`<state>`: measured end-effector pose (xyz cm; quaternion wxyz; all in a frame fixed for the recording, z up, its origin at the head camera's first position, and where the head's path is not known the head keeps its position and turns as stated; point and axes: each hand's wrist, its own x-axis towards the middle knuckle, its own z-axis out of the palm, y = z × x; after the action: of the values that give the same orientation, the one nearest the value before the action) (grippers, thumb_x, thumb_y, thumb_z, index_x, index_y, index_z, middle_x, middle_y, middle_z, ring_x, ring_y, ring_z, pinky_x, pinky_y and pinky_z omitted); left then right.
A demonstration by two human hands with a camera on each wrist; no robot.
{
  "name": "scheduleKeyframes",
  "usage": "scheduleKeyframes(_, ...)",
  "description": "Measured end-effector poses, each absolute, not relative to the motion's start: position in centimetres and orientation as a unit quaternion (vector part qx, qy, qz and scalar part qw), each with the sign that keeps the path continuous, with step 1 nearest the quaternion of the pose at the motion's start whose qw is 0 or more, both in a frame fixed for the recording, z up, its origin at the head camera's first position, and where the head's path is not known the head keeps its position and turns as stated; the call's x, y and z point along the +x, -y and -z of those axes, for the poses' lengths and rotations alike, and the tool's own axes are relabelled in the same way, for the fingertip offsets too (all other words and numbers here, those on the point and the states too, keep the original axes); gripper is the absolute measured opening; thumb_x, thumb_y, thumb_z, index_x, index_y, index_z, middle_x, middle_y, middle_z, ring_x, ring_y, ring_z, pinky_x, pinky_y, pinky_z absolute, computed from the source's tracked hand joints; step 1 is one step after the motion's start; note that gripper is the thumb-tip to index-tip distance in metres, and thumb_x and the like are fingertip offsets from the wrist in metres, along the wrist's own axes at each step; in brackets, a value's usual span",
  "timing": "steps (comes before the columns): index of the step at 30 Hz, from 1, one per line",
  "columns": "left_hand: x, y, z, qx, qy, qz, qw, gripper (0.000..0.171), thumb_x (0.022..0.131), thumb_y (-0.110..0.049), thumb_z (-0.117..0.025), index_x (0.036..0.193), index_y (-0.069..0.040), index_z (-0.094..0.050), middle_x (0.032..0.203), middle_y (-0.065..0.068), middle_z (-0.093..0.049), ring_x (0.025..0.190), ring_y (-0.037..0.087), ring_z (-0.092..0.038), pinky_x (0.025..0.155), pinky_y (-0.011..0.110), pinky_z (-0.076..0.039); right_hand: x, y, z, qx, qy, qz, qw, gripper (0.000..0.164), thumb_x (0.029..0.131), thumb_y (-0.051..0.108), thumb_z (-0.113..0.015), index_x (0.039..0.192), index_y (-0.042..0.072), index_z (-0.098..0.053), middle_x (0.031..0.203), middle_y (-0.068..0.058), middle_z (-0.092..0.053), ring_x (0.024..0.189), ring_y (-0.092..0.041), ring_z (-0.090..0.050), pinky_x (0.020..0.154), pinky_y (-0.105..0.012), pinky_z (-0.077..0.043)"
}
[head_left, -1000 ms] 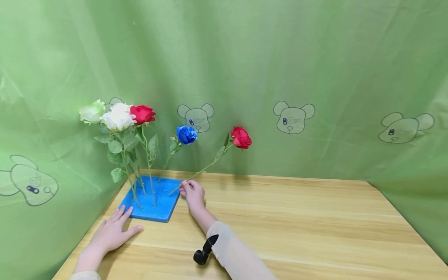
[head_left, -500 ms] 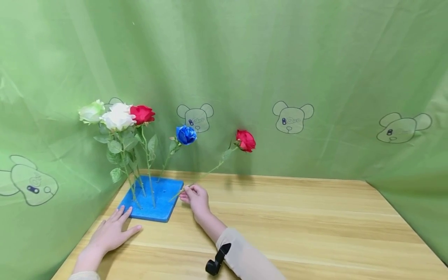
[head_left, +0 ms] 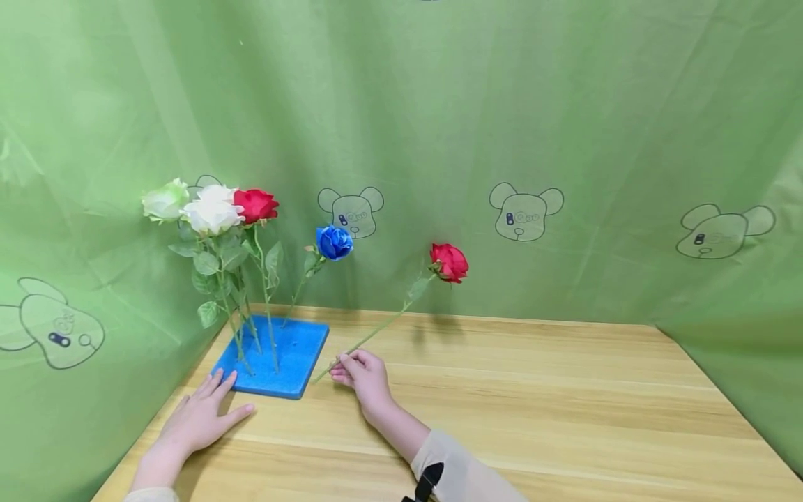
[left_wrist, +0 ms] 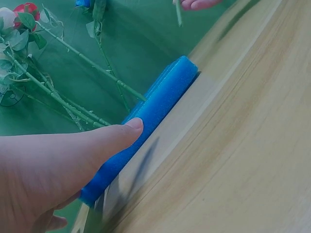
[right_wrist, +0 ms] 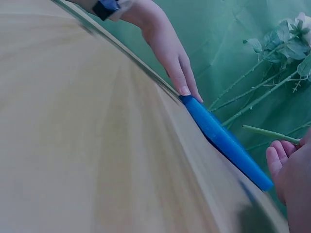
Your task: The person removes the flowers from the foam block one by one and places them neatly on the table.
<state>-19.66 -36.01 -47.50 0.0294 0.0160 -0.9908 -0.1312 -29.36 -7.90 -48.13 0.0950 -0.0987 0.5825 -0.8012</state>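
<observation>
My right hand (head_left: pixel 370 383) pinches the lower stem of a red rose (head_left: pixel 449 263) just right of a blue foam board (head_left: pixel 295 362). The stem leans up to the right, and its cut end (right_wrist: pixel 265 132) pokes free of the fingers, clear of the board in the right wrist view. My left hand (head_left: pixel 197 422) rests with spread fingers at the board's front left corner, fingertips on its edge. Standing in the board are a blue rose (head_left: pixel 334 242), another red rose (head_left: pixel 255 206), white roses (head_left: pixel 212 211) and a pale green one (head_left: pixel 166 201).
The board lies at the left of a wooden table (head_left: pixel 533 404). Green curtains (head_left: pixel 439 104) with bear-head drawings close off the back and both sides. A black strap device (head_left: pixel 429 477) sits on the right sleeve.
My right hand has drawn back toward me and rightward with the red rose, whose stem end has passed from over the board to beyond its right edge. My left hand stays in place.
</observation>
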Motion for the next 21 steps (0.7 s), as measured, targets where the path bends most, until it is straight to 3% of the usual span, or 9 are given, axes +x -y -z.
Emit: scheduleKeyframes(21,-19.9,36.2,47.9,0.018,0.991,0.13,0.029,0.093,0.088,-0.07,-0.05,0.151,-0.005,-0.032,0.156,0.03,-0.025,0.142,0.05,-0.024,0.106,0.076,-0.024,-27.4,-0.4,48.8,-0.116,-0.613,0.77,0.135,0.027,0.096,0.009,-0.058,0.104,-0.017,-0.057,0.092,-0.013,-0.071,0.08,-0.016,-0.07,0.083,-0.033,-0.061)
